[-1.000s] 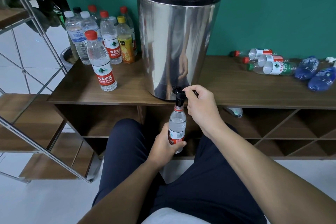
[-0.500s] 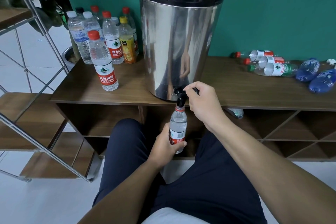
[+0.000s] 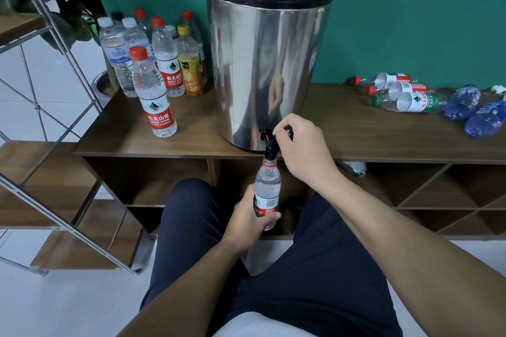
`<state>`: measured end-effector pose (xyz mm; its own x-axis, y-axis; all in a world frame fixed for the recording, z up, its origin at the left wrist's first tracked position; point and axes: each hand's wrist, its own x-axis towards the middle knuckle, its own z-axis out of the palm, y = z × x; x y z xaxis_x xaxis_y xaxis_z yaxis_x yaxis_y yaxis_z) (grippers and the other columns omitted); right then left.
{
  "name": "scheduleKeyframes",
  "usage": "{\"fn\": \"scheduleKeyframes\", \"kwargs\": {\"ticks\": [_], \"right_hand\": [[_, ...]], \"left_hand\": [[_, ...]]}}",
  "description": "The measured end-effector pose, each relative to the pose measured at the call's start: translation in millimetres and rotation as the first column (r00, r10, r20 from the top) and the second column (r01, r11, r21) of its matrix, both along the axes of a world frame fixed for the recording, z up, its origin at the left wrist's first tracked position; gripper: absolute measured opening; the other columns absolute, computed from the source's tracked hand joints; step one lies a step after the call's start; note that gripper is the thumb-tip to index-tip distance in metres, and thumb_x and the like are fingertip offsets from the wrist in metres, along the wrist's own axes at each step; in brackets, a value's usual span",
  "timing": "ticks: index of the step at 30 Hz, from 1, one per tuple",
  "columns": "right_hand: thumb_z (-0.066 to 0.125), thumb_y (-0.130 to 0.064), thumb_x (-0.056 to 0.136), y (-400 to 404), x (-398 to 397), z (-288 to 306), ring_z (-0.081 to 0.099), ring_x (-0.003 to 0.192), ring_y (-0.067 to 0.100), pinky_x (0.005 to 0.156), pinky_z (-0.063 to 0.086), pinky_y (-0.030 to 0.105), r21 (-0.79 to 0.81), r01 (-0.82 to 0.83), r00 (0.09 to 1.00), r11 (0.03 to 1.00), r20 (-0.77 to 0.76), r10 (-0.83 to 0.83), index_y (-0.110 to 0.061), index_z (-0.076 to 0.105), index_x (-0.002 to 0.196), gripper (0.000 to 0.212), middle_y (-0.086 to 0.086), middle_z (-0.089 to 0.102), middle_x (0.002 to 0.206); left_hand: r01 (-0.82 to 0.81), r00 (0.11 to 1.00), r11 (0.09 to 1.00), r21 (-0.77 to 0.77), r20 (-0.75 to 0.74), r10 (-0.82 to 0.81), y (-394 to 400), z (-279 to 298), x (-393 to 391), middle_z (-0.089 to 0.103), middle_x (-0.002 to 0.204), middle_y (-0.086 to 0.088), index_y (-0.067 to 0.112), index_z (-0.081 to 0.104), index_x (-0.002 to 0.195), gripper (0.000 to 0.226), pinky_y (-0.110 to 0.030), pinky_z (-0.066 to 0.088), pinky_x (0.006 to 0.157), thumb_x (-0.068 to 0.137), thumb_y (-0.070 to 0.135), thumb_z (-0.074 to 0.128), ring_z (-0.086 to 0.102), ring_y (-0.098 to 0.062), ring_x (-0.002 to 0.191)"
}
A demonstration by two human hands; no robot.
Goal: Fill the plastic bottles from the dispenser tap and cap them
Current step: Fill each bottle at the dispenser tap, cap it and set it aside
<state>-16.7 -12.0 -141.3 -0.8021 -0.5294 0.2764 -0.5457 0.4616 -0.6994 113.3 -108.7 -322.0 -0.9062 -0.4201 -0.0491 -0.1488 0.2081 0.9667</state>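
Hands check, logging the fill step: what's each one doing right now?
Left hand: grips the bottle under the tap.
Right hand: pinches the tap lever.

Brown wooden worktop point(image 3: 369, 134) with open cubbies underneath. Green wall point(image 3: 410, 13) behind. Metal stair rail point(image 3: 54, 44) at left, over wooden steps point(image 3: 41, 167). White floor point(image 3: 68, 304) below.

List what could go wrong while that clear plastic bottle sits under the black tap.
The clear plastic bottle with the red label looks nearly full, so it may overflow unless the right hand closes the black tap lever soon. The left hand grips only its lower part; the narrow neck could slip off the spout.
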Motion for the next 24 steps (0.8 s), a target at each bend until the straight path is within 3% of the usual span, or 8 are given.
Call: {"fn": "scheduleKeyframes", "kwargs": {"ticks": [7, 9, 11, 15, 17, 19, 22, 24], "right_hand": [[0.053, -0.022, 0.112, -1, 5, 8, 0.064, 0.071, 0.019, 0.07, 0.056, 0.05, 0.062, -0.1, 0.984, 0.993, -0.141, 0.108, -0.022, 0.063, 0.099, 0.017, -0.005, 0.067, 0.076], [0.054, -0.038, 0.115, -1, 11, 9, 0.062, 0.068, 0.017, 0.067, 0.054, 0.048, 0.099, -0.139, 0.969, 0.985, -0.193, 0.156, -0.025, 0.062, 0.114, 0.015, -0.005, 0.063, 0.07], [0.053, -0.051, 0.114, 3, 15, 7, 0.06, 0.068, 0.012, 0.068, 0.05, 0.04, 0.048, -0.129, 0.974, 0.99, -0.182, 0.136, -0.025, 0.062, 0.129, 0.031, -0.006, 0.06, 0.066], [0.049, -0.043, 0.117, 19, -4, -11, 0.063, 0.075, 0.011, 0.074, 0.05, 0.042, -0.122, -0.065, 0.984, 0.99, -0.174, 0.044, -0.024, 0.065, 0.11, 0.026, -0.006, 0.065, 0.074], [0.056, -0.037, 0.114, 25, -22, -29, 0.06, 0.077, 0.013, 0.077, 0.053, 0.045, -0.043, 0.007, 0.974, 0.999, -0.228, -0.017, -0.024, 0.066, 0.105, 0.018, -0.011, 0.061, 0.078], [0.064, -0.03, 0.109, 34, -40, -46, 0.062, 0.086, 0.019, 0.081, 0.057, 0.047, 0.095, 0.079, 0.961, 0.992, -0.273, -0.05, -0.022, 0.068, 0.114, 0.011, -0.012, 0.059, 0.094], [0.07, -0.031, 0.108, 45, -64, -62, 0.066, 0.108, 0.033, 0.092, 0.058, 0.048, 0.307, 0.119, 0.968, 0.944, -0.249, -0.041, -0.015, 0.068, 0.141, 0.037, 0.003, 0.056, 0.129], [0.071, -0.032, 0.108, 48, -75, -66, 0.063, 0.12, 0.036, 0.1, 0.056, 0.047, 0.373, 0.104, 0.976, 0.922, -0.216, -0.023, -0.012, 0.063, 0.152, 0.049, 0.006, 0.053, 0.138]], "left_hand": [[0.004, 1.0, 1.0, -0.001, -0.005, -0.004, 0, -1, -1, 0.072, 0.129, 0.023, 0.039, 0.052, 0.15, 0.074, -0.019, 0.058, 0.1, 0.091, 0.027, 0.094, 0.068, 0.004, 0.122], [0.0, 1.0, 1.0, -0.002, -0.005, 0.0, 0, -3, -2, 0.072, 0.131, 0.022, 0.039, 0.052, 0.15, 0.074, -0.022, 0.058, 0.103, 0.09, 0.027, 0.095, 0.068, 0.003, 0.123], [-0.001, 1.0, 1.0, -0.001, -0.003, 0.001, -1, -4, -2, 0.072, 0.131, 0.021, 0.038, 0.053, 0.149, 0.074, -0.019, 0.057, 0.101, 0.09, 0.026, 0.095, 0.069, 0.002, 0.123], [-0.003, 1.0, 1.0, 0.006, 0.013, 0.003, -4, -8, -3, 0.075, 0.123, 0.018, 0.036, 0.058, 0.141, 0.068, -0.013, 0.056, 0.093, 0.088, 0.021, 0.096, 0.071, 0.001, 0.116], [-0.009, 1.0, 1.0, 0.0, 0.02, 0.009, -5, -11, -4, 0.075, 0.12, 0.015, 0.035, 0.059, 0.137, 0.066, -0.015, 0.057, 0.091, 0.086, 0.018, 0.097, 0.072, -0.002, 0.113], [-0.014, 1.0, 1.0, -0.002, 0.023, 0.014, -5, -14, -5, 0.076, 0.117, 0.012, 0.033, 0.06, 0.134, 0.064, -0.017, 0.057, 0.089, 0.085, 0.015, 0.097, 0.073, -0.005, 0.11], [-0.014, 0.999, 1.0, -0.005, 0.03, 0.014, -5, -16, -5, 0.075, 0.115, 0.01, 0.033, 0.06, 0.131, 0.063, -0.016, 0.058, 0.086, 0.084, 0.013, 0.097, 0.073, -0.006, 0.107], [-0.01, 0.999, 1.0, -0.009, 0.037, 0.01, -6, -17, -5, 0.075, 0.113, 0.01, 0.034, 0.06, 0.128, 0.062, -0.017, 0.058, 0.085, 0.083, 0.012, 0.097, 0.073, -0.006, 0.106]]}}
